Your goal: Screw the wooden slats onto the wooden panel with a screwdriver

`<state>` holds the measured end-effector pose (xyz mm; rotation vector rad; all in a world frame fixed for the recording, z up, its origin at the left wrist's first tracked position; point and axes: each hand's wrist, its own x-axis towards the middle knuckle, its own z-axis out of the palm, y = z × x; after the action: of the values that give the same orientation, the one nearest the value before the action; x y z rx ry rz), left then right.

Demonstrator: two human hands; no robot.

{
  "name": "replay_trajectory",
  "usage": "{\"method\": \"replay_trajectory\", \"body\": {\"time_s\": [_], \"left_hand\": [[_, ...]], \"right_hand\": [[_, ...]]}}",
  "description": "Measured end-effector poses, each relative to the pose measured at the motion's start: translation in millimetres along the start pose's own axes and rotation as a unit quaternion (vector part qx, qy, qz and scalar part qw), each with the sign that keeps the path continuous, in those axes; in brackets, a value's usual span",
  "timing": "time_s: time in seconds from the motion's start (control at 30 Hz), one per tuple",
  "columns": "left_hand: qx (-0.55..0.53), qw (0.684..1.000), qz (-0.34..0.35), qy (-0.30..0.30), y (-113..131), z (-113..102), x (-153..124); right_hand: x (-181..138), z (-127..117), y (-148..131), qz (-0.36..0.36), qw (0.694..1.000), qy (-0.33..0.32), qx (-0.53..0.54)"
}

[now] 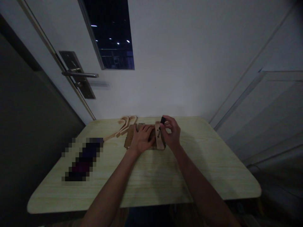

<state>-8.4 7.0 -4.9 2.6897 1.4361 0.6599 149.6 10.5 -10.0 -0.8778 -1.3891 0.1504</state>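
Observation:
My left hand (142, 138) lies flat with fingers spread, pressing on a brown board or box-like piece (129, 138) near the back of the table. At that piece's right end a pale wooden strip (160, 143) with dark marks or holes runs across it. Between the thumb and fingers of my right hand (172, 130) is a small black-handled tool (163, 120). A thin dark shaft seems to extend from it down to the strip; its tip is too small to make out. My left palm hides much of the brown piece.
Several curved pale wooden pieces (126, 124) lie left of the brown piece. A pixelated dark object (86, 159) is on the left of the light wood table (213, 170). Behind the table stands a white door with a metal handle (82, 75) and a dark window (113, 34).

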Motion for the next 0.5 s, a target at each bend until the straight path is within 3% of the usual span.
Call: {"method": "replay_trajectory", "body": {"time_s": [0.17, 0.5], "left_hand": [[-0.001, 1.000, 0.002, 0.008, -0.8, 1.0, -0.4], [-0.004, 1.000, 0.001, 0.003, -1.6, 1.6, -0.2]], "right_hand": [[0.7, -1.1, -2.8, -0.042, 0.999, -0.011, 0.000], [-0.2, -1.4, -6.4, 0.000, 0.997, -0.077, 0.031]]}}
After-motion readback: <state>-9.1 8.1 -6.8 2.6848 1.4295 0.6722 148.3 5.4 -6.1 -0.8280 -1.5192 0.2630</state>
